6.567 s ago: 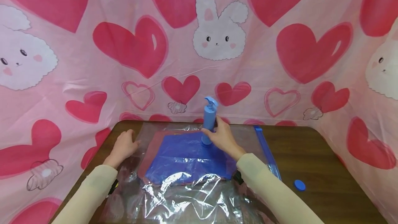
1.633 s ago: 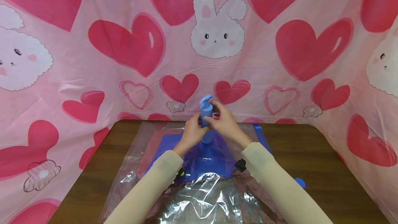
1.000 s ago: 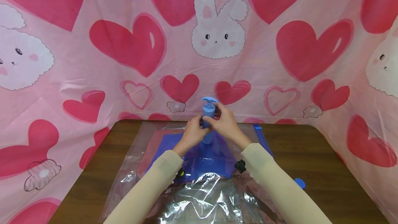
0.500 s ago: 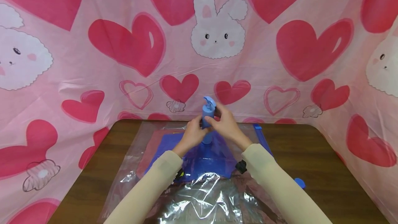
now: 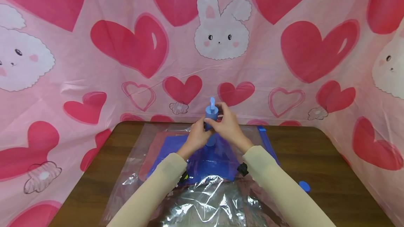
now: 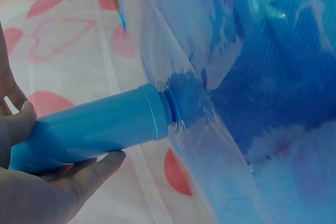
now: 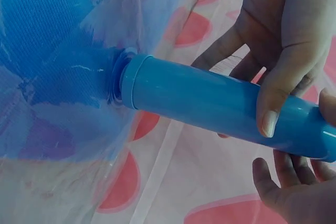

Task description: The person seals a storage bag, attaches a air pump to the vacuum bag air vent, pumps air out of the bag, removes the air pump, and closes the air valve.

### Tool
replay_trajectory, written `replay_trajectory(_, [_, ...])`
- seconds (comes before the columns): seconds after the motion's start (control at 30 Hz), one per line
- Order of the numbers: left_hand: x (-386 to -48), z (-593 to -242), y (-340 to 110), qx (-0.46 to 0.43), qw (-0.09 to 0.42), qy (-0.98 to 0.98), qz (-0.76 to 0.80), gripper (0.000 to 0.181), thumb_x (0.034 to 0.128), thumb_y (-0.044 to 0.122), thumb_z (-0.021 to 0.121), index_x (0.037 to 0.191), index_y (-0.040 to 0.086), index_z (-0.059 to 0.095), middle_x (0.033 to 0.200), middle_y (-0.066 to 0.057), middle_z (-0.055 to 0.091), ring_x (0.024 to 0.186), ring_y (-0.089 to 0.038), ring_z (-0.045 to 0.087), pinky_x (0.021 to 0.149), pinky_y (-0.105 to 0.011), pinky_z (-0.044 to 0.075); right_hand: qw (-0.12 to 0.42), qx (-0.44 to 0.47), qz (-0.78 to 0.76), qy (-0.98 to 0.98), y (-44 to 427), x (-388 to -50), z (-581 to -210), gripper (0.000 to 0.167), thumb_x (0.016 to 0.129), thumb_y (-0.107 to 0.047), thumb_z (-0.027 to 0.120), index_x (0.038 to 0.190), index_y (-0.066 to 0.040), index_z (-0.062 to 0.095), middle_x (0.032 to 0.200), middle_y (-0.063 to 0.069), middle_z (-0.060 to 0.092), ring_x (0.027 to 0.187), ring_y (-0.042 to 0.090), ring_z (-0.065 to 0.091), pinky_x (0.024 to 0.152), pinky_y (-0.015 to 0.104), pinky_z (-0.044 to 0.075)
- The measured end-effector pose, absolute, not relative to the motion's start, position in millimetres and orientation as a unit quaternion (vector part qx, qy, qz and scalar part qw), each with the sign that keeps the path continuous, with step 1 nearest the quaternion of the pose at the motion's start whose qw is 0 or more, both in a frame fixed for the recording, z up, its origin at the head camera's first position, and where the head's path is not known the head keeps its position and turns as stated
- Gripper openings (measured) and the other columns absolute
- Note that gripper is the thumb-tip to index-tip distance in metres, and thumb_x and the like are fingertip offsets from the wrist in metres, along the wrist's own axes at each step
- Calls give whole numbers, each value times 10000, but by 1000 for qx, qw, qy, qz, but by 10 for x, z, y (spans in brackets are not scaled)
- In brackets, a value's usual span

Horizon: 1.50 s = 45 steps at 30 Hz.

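Note:
A blue hand pump [image 5: 211, 114] stands upright on a clear plastic storage bag [image 5: 202, 199] that holds blue and pink folded cloth. The pump's handle on top points narrow end toward me. My left hand [image 5: 197, 136] grips the pump's body from the left, a little lower than the other. My right hand [image 5: 229, 126] holds it from the right, thumb across the front. In the left wrist view the pump [image 6: 94, 129] meets a round blue valve [image 6: 186, 100] on the bag. Both wrist views show fingers curled round the barrel.
A round blue cap [image 5: 304, 186] lies on the brown wooden table [image 5: 334, 171] at the right. A blue zip strip [image 5: 267, 143] runs along the bag's right edge. Pink fabric with hearts and rabbits [image 5: 221, 45] hangs behind and at the sides.
My left hand has come from the bag's left edge to the pump, which the right hand was holding. Over the last second or so the pump's handle has turned about its upright axis.

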<state>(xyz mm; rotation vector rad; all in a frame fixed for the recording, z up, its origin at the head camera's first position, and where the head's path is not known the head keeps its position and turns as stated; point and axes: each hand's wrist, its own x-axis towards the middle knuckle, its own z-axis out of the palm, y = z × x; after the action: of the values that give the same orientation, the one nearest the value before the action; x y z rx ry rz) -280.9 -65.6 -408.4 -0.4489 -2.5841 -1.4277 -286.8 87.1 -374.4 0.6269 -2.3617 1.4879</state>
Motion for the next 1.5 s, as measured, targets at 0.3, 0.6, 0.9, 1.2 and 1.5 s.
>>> replay_trajectory(0.3, [-2806,-4076,-690,-154,70,-858,-485,437,973,207,770,1349,48,616,1312,-188,689,1245,-356,644,998,-512,537,115,233,528,-808,888,-2856,-3736,647,952,-61,769,1524,43,484,1366,266,640,1263,420,627,1034,563,504])
replay_trajectory(0.6, [-2789,-4079,-688,-158,64,-861,-480,393,976,215,772,1297,47,619,1297,-172,689,1245,-354,638,984,-508,541,150,197,519,-818,846,-2832,-3743,617,901,-149,854,1423,15,568,1268,183,682,1178,323,657,1014,506,530])
replay_trajectory(0.9, [-2788,-4086,-685,-164,51,-860,-480,389,1005,204,741,1323,30,600,1314,-188,679,1237,-360,642,967,-506,549,137,218,512,-820,887,-2802,-3729,651,951,-102,776,1509,50,478,1424,226,601,1287,374,606,1044,541,504])
replay_trajectory(1.2, [-2787,-4087,-682,-149,60,-866,-473,431,964,226,781,1324,50,623,1306,-192,690,1230,-369,650,984,-519,544,154,216,508,-820,885,-2800,-3728,569,922,-102,819,1405,39,553,1285,209,669,1181,359,658,998,547,532])
replay_trajectory(1.5, [-2780,-4075,-666,-148,54,-867,-472,384,971,189,777,1284,21,631,1283,-175,692,1216,-362,653,971,-512,548,156,206,482,-837,880,-2815,-3730,606,907,-206,851,1412,-41,558,1221,145,672,1109,291,653,945,447,553])
